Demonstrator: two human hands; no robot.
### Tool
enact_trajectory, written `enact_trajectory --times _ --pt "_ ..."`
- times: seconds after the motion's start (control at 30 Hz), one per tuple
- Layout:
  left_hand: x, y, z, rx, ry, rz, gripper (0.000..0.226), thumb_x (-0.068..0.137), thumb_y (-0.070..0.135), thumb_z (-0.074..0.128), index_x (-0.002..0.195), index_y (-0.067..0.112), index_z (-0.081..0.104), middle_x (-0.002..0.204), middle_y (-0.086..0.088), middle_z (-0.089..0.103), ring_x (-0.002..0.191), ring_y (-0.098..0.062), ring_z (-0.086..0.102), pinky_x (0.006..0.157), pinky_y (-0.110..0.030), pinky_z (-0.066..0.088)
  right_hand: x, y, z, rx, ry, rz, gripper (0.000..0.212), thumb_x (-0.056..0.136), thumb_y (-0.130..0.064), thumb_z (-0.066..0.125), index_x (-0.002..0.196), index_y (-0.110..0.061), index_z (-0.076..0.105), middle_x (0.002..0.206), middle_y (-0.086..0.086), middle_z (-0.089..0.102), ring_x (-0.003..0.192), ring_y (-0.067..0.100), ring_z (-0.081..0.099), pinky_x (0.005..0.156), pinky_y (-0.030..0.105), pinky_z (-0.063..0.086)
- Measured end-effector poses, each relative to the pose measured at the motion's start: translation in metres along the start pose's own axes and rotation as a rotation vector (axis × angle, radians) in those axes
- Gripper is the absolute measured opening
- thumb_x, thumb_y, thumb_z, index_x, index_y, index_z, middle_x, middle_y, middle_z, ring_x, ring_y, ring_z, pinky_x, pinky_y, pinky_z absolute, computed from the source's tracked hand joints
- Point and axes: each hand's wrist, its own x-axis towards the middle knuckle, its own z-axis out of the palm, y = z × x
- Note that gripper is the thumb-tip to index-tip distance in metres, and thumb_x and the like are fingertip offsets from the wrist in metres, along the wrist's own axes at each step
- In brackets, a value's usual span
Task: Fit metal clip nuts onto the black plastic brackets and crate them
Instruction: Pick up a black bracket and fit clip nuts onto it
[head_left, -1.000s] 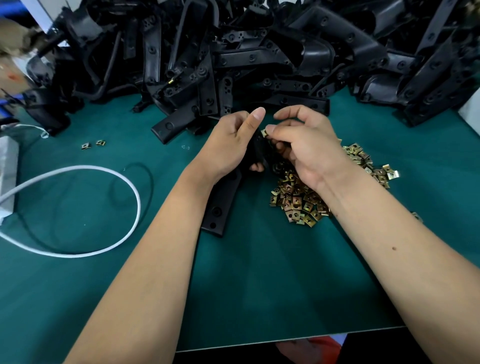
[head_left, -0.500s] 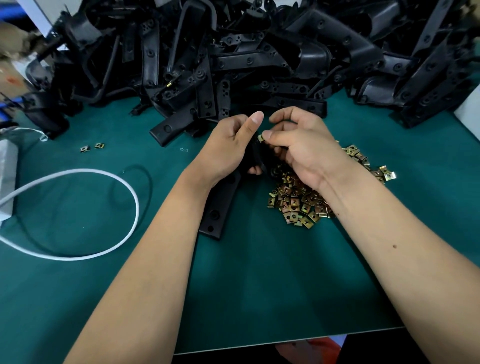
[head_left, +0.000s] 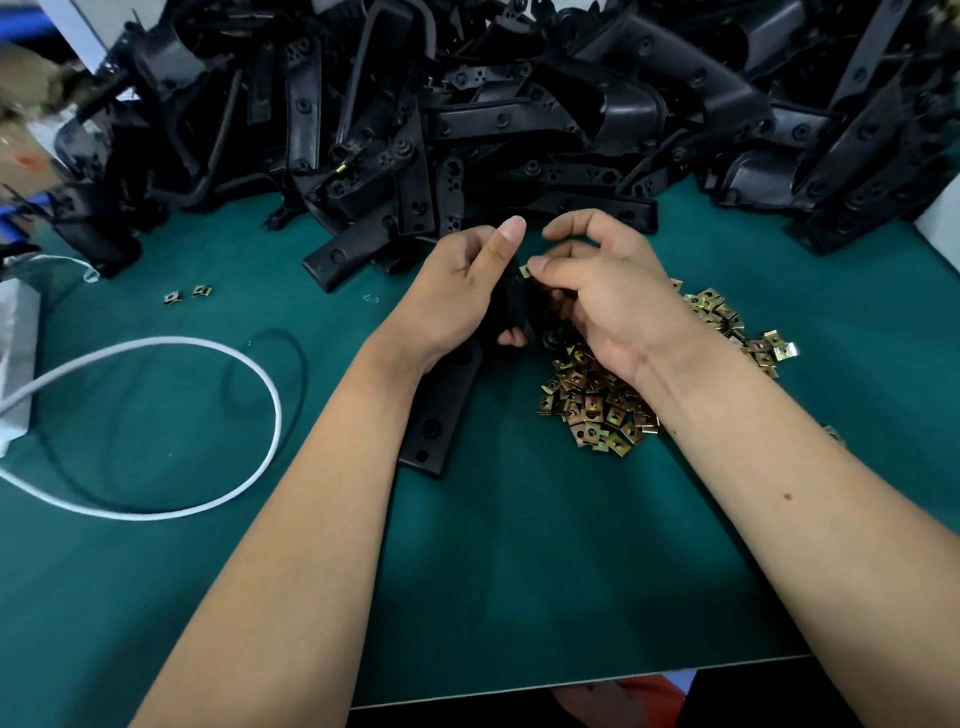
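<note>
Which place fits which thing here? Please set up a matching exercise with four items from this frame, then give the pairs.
Things:
1. bracket
2. clip nut
3. white cable
4. pile of clip nuts

Places:
A. looped on the mat, far left
B. pinched by the right hand
C. under the right wrist
D. gripped by the left hand

Pairs: 1-D, 2-B, 3-A, 4-C
</note>
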Motion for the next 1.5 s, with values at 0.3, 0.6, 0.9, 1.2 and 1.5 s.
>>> enact_trajectory --times 0.3,0.6,0.9,1.2,1.5 --pt "0.003 -0.004 0.001 0.045 0.036 -0.026 0.061 0.110 0.043 0.042 0.103 -0.016 0.054 0.071 -0.039 0.063 0.049 -0.032 0.066 0.046 -0.031 0.053 0.004 0.004 -0.005 -0.210 0.028 -0.061 0.023 0.088 0.004 0.071 0.096 -0.015 0.063 0.070 -0.001 0.060 0.065 0.011 0.057 0.063 0.028 0.049" --pt "0.006 -0.003 0.006 0.063 0.101 -0.082 0.058 0.108 0.043 0.048 0.108 -0.015 0.057 0.082 -0.047 0.053 0.059 -0.043 0.066 0.048 -0.039 0.059 0.000 0.009 -0.002 -0.407 -0.011 -0.213 0.017 0.089 0.003 0.070 0.099 -0.008 0.061 0.072 0.006 0.059 0.075 0.018 0.058 0.076 0.042 0.059" --pt "-0.001 -0.005 -0.020 -0.163 0.201 -0.045 0.058 0.110 0.051 0.035 0.072 0.015 0.061 0.058 -0.016 0.066 0.045 -0.020 0.059 0.048 -0.024 0.049 0.009 -0.003 -0.020 -0.816 0.100 -0.438 0.014 0.103 -0.012 0.055 0.106 -0.017 0.068 0.084 -0.004 0.076 0.079 0.007 0.070 0.074 0.025 0.053" --pt "-0.002 -0.010 -0.044 -0.334 0.208 -0.205 0.038 0.089 0.057 0.068 0.081 0.019 0.067 0.078 -0.011 0.068 0.060 -0.019 0.063 0.058 -0.028 0.054 0.007 0.007 -0.015 -1.388 -0.170 -0.476 0.023 0.087 -0.042 0.079 0.099 -0.024 0.073 0.095 -0.005 0.059 0.096 0.016 0.049 0.083 0.034 0.044" --pt "-0.007 -0.013 -0.041 -0.221 0.021 -0.072 0.046 0.064 0.004 0.084 0.101 0.007 0.057 0.087 -0.004 0.066 0.074 -0.011 0.063 0.071 -0.024 0.055 0.007 0.007 -0.013 -1.226 -0.038 -0.534 0.015 0.101 -0.022 0.064 0.097 -0.010 0.071 0.090 0.002 0.072 0.084 0.020 0.065 0.075 0.035 0.049"
